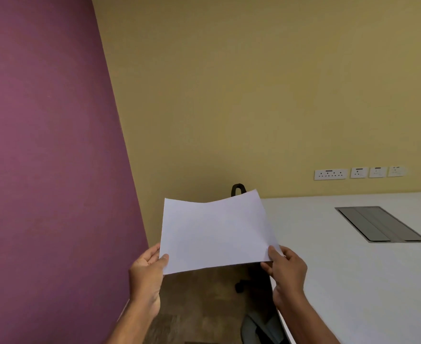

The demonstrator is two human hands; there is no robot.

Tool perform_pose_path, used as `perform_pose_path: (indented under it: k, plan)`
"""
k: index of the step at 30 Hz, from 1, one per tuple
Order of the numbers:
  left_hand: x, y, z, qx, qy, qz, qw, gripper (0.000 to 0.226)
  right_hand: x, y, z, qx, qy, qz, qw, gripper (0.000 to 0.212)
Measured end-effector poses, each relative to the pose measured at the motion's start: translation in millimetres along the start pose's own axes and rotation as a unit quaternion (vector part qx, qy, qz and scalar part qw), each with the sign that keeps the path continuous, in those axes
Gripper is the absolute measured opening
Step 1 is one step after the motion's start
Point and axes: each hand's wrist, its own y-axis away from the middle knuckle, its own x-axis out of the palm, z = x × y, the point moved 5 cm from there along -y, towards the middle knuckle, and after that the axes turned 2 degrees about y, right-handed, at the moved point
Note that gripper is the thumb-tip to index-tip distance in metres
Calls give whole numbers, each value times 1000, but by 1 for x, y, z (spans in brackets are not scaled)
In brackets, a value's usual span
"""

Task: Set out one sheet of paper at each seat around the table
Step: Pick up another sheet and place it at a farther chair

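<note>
Left thumb pressed flat on top of the near-left corner, other fingers tucked underneath, so the left hand clamped on the thin white rectangular sheet of paper. Same deal on the right hand: thumb on the near-right corner, fingers curled under, pinched shut on the edge. Can't tell if that's one sheet or a small stack, only one face showing.

Paper held up in the air, roughly level but tipped up toward the far side, hanging over the gap between the purple wall panel on the left and the white smooth tabletop on the right. Not touching the table yet. Far edge sagging in the middle, so clearly super light and floppy, zero stiffness. Probably best gripped at two corners like this, or it droops and creases. Likely slides easily on that slick top too, so worth laying down flat rather than dropping.

Both forearms coming up from the near edge, wrists bent slightly inward, hands well apart at opposite corners.

Black chair back poking up just behind the far edge of the sheet, grey chair seat down near the table edge. Grey recessed cable hatch set into the tabletop further right, white wall sockets on the yellow wall beyond.
</note>
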Motion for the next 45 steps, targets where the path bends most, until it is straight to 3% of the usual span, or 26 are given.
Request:
perform_pose_path:
  k: [10, 15, 25, 45]
  plan:
    - [37, -113, 3, -40, 1, 97, 995, 35, 54, -53, 4, -18, -32, -106, 994, 13]
    - [89, -163, 19, -56, -6, 132, 990, 34, 65, -109, -2, -43, -53, -163, 984, 22]
    - [209, -272, 56, -73, -55, 167, 982, 36, 93, -245, -34, -37, -78, -249, 965, 15]
    - [399, -388, 132, -152, -81, 266, 948, 26, 84, -394, -43, -30, -132, -388, 912, 15]
